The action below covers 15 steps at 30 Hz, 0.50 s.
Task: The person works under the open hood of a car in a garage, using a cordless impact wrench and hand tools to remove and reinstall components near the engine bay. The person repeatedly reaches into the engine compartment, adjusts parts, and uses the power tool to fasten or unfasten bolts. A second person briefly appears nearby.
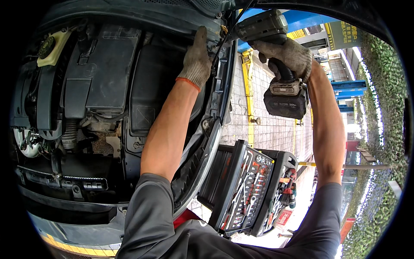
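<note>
My left hand (196, 60), in a grey knit glove with an orange cuff, rests at the inner edge of the car's right fender (221, 73), fingers stretched upward beside a thin black rod or cable (227, 32). My right hand (282, 56), also gloved, grips a black cordless power tool (258, 26) with a large battery at its base (284, 103). The tool's nose points left toward the fender's upper corner, just right of my left fingers; whether it touches anything is unclear.
The engine bay (99, 69) fills the left, with covers and a yellowish reservoir (56, 45). An open toolbox (246, 194) of wrenches and sockets stands below right beside the car. Blue lift parts (349, 86), yellow lift arms (248, 82) and a hedge (379, 129) lie to the right.
</note>
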Tool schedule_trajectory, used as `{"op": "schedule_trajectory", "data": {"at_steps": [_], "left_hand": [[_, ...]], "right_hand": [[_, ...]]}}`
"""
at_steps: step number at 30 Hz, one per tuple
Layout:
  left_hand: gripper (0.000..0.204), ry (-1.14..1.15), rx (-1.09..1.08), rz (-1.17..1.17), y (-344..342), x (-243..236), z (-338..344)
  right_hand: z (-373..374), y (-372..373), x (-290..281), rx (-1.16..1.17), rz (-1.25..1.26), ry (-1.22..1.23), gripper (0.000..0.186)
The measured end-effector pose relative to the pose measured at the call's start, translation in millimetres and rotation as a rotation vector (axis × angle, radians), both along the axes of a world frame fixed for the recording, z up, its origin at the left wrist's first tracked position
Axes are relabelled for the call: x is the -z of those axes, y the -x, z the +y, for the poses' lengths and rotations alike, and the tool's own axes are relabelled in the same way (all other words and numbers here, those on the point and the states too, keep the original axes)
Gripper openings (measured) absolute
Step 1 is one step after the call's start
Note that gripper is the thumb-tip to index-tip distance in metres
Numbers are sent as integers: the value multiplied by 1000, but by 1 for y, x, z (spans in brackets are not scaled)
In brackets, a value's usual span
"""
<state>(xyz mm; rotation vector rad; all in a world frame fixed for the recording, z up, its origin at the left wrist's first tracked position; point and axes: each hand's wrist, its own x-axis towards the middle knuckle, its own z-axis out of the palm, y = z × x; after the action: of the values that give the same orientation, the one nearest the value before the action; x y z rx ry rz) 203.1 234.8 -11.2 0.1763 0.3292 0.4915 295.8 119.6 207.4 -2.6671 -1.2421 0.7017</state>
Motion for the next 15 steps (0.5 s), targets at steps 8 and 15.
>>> {"op": "schedule_trajectory", "data": {"at_steps": [8, 15], "left_hand": [[58, -50, -53, -175, -9, 8, -3], [63, 19, -24, -166, -17, 12, 1]], "right_hand": [[1, 11, 0, 161, 139, -86, 52], [4, 24, -6, 162, 55, -49, 52]]}}
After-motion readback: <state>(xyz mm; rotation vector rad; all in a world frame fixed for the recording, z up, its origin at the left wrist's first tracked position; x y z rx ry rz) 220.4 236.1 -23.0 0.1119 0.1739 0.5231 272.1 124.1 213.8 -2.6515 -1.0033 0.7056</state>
